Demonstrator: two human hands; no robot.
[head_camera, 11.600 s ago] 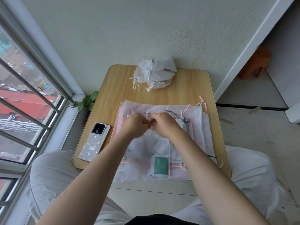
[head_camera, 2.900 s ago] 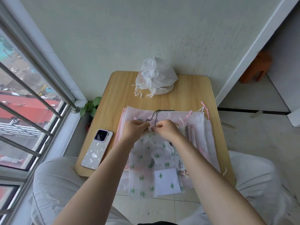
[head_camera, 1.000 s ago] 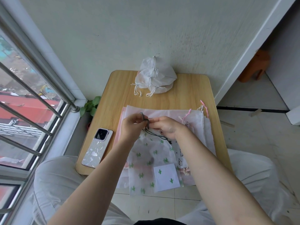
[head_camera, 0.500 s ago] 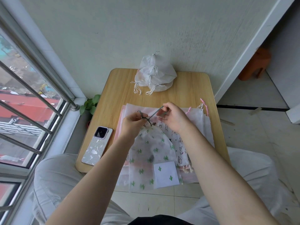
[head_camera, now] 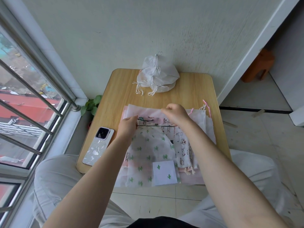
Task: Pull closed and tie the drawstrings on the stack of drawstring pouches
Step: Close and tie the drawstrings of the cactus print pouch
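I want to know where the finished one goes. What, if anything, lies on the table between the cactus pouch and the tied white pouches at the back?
Nothing visible: bare table separates the cactus pouch from the tied white pouches, apart from the stack's far edge.

Table [head_camera: 189,94] against the wall; stack of flat pouches [head_camera: 202,127] on its near half, overhanging the near edge; cactus pouch [head_camera: 151,148] on top of the stack, a small card [head_camera: 164,173] lying on its near right corner; left hand [head_camera: 127,127] and right hand [head_camera: 176,113] above the stack's far edge, a drawstring [head_camera: 154,125] running between them; pile of tied pouches [head_camera: 158,76] at the far edge, by the wall; phone [head_camera: 98,145] at the table's left edge, left of the stack; plant [head_camera: 91,104] below the table's left side, beside the window [head_camera: 24,104]; stool [head_camera: 258,66] on the floor, far right.
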